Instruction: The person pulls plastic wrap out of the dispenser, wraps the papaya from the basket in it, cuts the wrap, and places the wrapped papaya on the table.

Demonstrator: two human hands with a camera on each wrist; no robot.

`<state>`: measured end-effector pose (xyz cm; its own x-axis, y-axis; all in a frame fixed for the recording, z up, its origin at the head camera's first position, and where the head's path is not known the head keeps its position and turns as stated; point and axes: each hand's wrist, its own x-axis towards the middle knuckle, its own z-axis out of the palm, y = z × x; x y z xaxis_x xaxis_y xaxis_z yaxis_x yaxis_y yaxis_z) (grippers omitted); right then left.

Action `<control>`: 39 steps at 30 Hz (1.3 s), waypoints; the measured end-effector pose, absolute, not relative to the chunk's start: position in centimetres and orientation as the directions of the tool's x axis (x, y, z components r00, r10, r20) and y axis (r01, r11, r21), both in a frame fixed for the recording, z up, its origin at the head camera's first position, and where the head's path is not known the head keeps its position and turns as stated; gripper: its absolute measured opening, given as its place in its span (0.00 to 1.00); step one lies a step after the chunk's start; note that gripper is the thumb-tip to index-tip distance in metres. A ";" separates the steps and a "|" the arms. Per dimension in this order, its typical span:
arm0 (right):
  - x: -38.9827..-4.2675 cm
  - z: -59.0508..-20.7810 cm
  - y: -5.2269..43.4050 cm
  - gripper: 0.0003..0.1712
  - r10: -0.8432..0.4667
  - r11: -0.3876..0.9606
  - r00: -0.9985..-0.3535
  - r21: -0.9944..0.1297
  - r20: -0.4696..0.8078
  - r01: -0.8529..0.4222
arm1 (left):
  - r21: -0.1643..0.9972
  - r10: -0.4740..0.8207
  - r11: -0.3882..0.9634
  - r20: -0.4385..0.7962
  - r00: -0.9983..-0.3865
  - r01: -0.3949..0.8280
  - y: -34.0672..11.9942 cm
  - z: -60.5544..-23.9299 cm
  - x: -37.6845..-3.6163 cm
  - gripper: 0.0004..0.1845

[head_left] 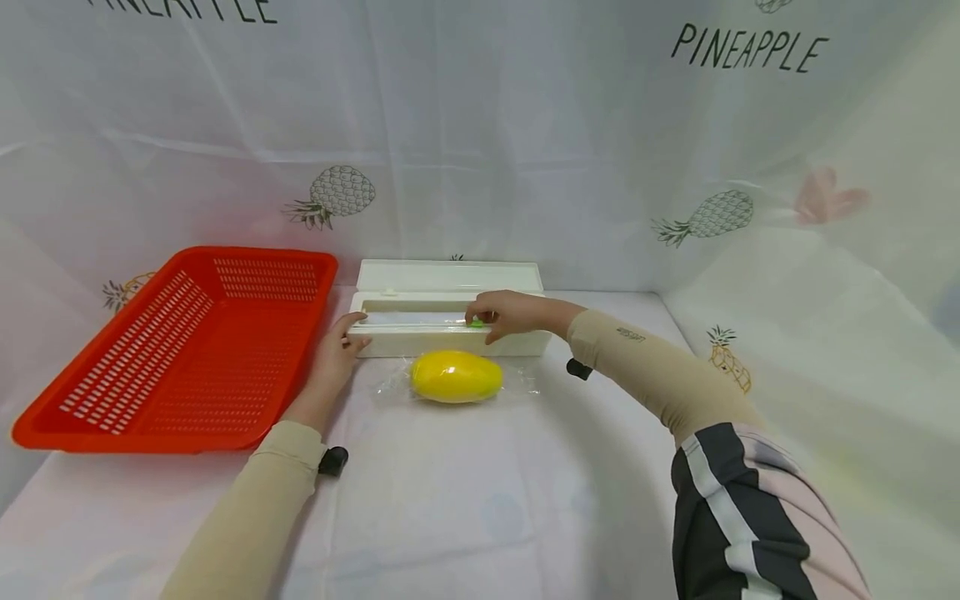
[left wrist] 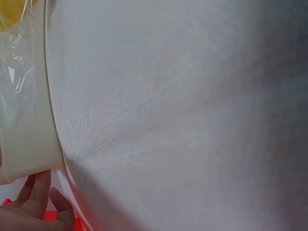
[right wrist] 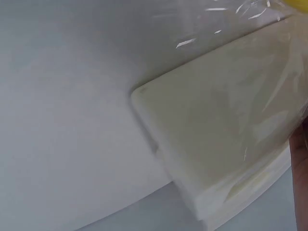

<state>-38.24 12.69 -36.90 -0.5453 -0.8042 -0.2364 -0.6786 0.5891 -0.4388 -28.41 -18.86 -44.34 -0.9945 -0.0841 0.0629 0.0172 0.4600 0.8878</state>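
A white cling film dispenser box [head_left: 420,342] lies lengthwise with its lid [head_left: 450,273] raised at the back. My left hand [head_left: 333,362] grips the box's left end; in the left wrist view its curled fingers [left wrist: 41,190] touch that end. With fingers bent, my right hand [head_left: 513,312] pinches the small green slide cutter [head_left: 477,323] on the front rail, right of the middle. The fingertips partly cover the cutter. Just in front of the box lies a yellow oval fruit [head_left: 456,377], with clear cling film [head_left: 521,382] spreading out on both sides.
A red perforated plastic basket [head_left: 217,442] stands on the left, close to my left forearm. The table [head_left: 450,517] has a white cloth cover. Behind and to the right hangs a white curtain [head_left: 510,183] printed with pineapples.
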 end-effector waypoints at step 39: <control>-37.0 -36.3 17.5 0.27 -0.740 0.669 -0.624 -0.370 -0.249 -0.645 | 0.865 -0.083 0.502 0.061 -0.995 0.011 -18.8 -44.2 -28.4 0.26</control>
